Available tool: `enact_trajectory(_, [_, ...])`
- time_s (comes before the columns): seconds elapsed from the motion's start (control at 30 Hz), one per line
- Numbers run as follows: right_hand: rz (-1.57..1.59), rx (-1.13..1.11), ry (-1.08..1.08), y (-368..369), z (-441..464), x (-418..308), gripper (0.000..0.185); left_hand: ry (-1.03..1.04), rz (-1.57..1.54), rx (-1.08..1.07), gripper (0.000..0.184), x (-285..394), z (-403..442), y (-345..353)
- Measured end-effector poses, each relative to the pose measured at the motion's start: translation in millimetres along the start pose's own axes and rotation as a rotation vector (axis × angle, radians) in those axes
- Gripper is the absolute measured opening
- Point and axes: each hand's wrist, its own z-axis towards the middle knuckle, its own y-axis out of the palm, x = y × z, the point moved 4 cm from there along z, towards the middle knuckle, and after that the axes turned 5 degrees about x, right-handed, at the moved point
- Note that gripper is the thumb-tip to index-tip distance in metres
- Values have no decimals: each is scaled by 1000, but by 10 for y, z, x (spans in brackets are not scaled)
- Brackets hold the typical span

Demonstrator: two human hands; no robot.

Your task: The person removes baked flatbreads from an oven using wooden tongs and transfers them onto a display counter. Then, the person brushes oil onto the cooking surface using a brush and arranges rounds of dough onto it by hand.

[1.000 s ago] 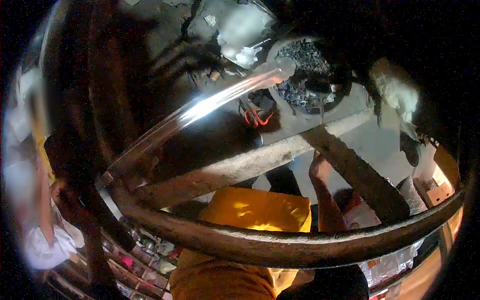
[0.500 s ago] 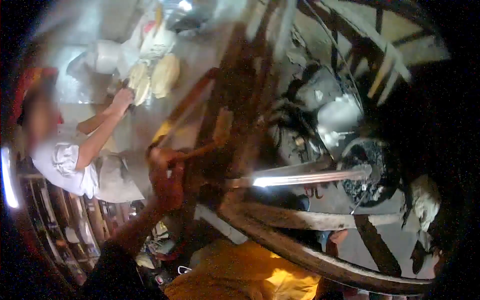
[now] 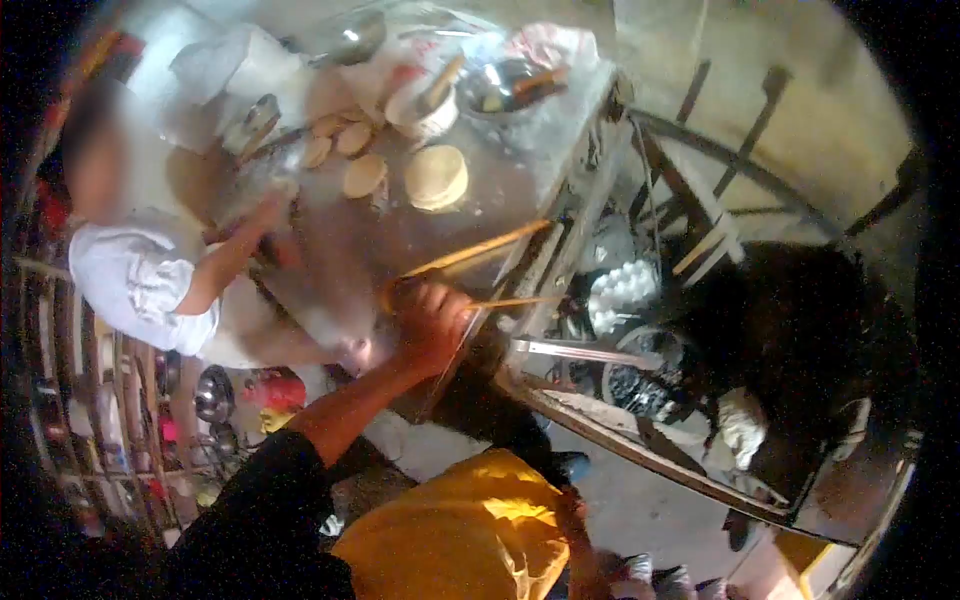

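Note:
My left hand [image 3: 432, 318], at the end of a black sleeve, is closed around a pair of wooden tongs [image 3: 482, 250]. The two wooden arms of the tongs spread apart, pointing right over the counter's edge, with nothing between their tips. Beyond them on the counter lie a stack of round flat dough discs [image 3: 437, 180] and a smaller dough round [image 3: 365, 176]. My right hand [image 3: 578, 520] hangs low beside the yellow cloth [image 3: 450, 535] at my front. It is only partly visible, and its fingers cannot be made out.
A co-worker in a white shirt [image 3: 145, 275] works at the counter on the left. A white bowl [image 3: 422, 115] and a metal bowl [image 3: 490, 88] stand at the back. To the right, a framed stand holds a metal bar [image 3: 585, 352] near a round container of dark coals [image 3: 645, 385].
My view has shifted, bringing more of the counter and its bowls into sight. My left hand has moved right with the tongs. The co-worker's arms are lower and blurred.

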Motion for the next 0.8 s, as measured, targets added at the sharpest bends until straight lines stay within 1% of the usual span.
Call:
enact_trajectory(0.03, [8, -42, -13, -33, -152, -188, 24, -16, -58, -47, 11, -7, 13, -25])
enact_trajectory(0.1, [-10, -116, -103, -66, -463, -707, 24, 56, -43, -100, 9, 20, 116, -116])
enact_trajectory(0.13, [-54, -140, -219, -75, -612, -1007, 24, 121, 1, -88, 6, 92, 172, -221])
enact_trajectory(0.17, [-128, -140, -373, -100, -747, -1363, 24, 79, -176, -24, 6, 216, 247, -400])
enact_trajectory(0.2, [-232, -44, -710, -151, -964, -1937, 26, 2, -300, -20, 9, 332, 230, -418])
enact_trajectory(0.23, [-274, -31, -697, -185, -1114, -2254, 33, -72, -432, -21, 12, 493, 172, -393])
enact_trajectory(0.3, [-359, -5, -671, -253, -1416, -2893, 49, -379, -809, -152, 17, 928, -23, -355])
enact_trajectory(0.37, [-78, 218, -832, -383, -1501, -3150, 76, -464, -1193, -77, 18, 1381, -285, -164])
enact_trajectory(0.4, [-89, 224, -833, -404, -1573, -3346, 76, -607, -1414, -248, 17, 1567, -261, -360])
enact_trajectory(0.43, [-112, 233, -871, -463, -1728, -3578, 83, -748, -1630, -434, 16, 1791, -240, -595])
enact_trajectory(0.47, [-136, 245, -907, -521, -1841, -3694, 90, -838, -1747, -441, 17, 1957, -300, -601])
enact_trajectory(0.5, [109, 102, -804, -522, -1850, -3675, 100, -927, -1863, -450, 17, 2092, -293, -657])
enact_trajectory(0.53, [296, 26, -682, -550, -1940, -3623, 100, -918, -1793, -539, 19, 2119, -298, -745])
enact_trajectory(0.57, [484, -48, -557, -563, -2041, -3586, 101, -914, -1805, -551, 19, 2165, -292, -788])
enact_trajectory(0.67, [460, 28, -607, -688, -2076, -3168, 98, -908, -1848, -576, 19, 2322, -367, -851])
enact_trajectory(0.7, [464, 44, -600, -740, -2113, -3061, 98, -811, -1841, -661, 20, 2399, -409, -877])
enact_trajectory(0.77, [308, 156, -610, -869, -2189, -2871, 86, -601, -1814, -819, 23, 2573, -495, -909])
enact_trajectory(0.8, [510, 154, -538, -834, -2381, -2955, 80, -494, -1874, -840, 25, 2708, -521, -917])
